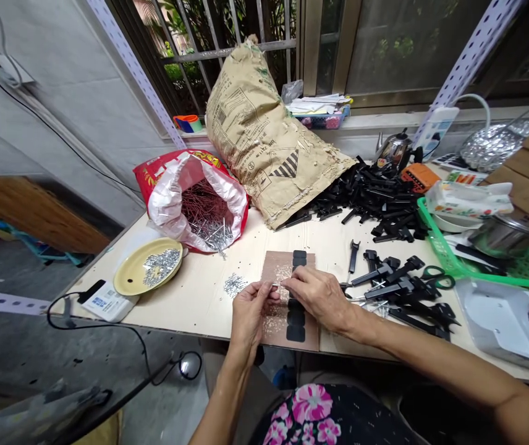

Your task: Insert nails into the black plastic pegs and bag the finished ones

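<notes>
My left hand (249, 313) and my right hand (322, 298) meet over a brown board (274, 259) at the table's front edge. Between their pinched fingertips is a small, thin silvery metal piece (276, 284); its exact kind is too small to tell. A column of black rounded pads (296, 321) runs down the board, partly hidden by my right hand. Pale specks are scattered beside the pads. Just left of the board lies a small pile of silvery metal bits (235, 285). Black plastic handle-like parts (401, 281) and metal rods lie right of my right hand.
A yellow plate (123, 275) holds more metal bits. Behind it stands a red and white bag (157, 198) of metal rods. A large paper sack (255, 136) spills black parts (371, 194). Scissors (440, 278) and a green basket (435, 244) are at right.
</notes>
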`<action>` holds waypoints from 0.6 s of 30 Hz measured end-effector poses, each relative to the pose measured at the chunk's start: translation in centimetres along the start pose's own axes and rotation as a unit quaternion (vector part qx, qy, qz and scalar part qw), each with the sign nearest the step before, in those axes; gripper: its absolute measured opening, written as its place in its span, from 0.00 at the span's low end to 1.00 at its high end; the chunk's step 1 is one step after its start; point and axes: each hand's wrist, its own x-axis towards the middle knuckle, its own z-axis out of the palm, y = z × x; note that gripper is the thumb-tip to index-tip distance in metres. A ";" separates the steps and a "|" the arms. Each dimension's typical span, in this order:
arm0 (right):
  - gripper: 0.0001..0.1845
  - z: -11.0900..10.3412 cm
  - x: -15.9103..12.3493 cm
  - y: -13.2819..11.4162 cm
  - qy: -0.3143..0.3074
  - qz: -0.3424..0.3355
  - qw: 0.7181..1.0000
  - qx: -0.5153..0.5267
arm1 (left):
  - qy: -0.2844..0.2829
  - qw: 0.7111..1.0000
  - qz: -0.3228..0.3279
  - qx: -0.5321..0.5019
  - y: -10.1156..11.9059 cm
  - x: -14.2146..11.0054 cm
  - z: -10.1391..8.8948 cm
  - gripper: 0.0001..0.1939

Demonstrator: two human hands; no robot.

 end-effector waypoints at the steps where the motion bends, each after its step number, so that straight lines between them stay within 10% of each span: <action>1: 0.11 0.0 0.0 0.0 -0.002 -0.003 1.000 -0.015 | 0.004 1.000 0.011 0.018 -0.1 0.1 -0.1 0.17; 18: 0.11 2.1 -0.9 0.7 -0.049 0.077 0.989 0.120 | -0.031 0.993 0.039 0.108 -1.7 1.1 -0.7 0.13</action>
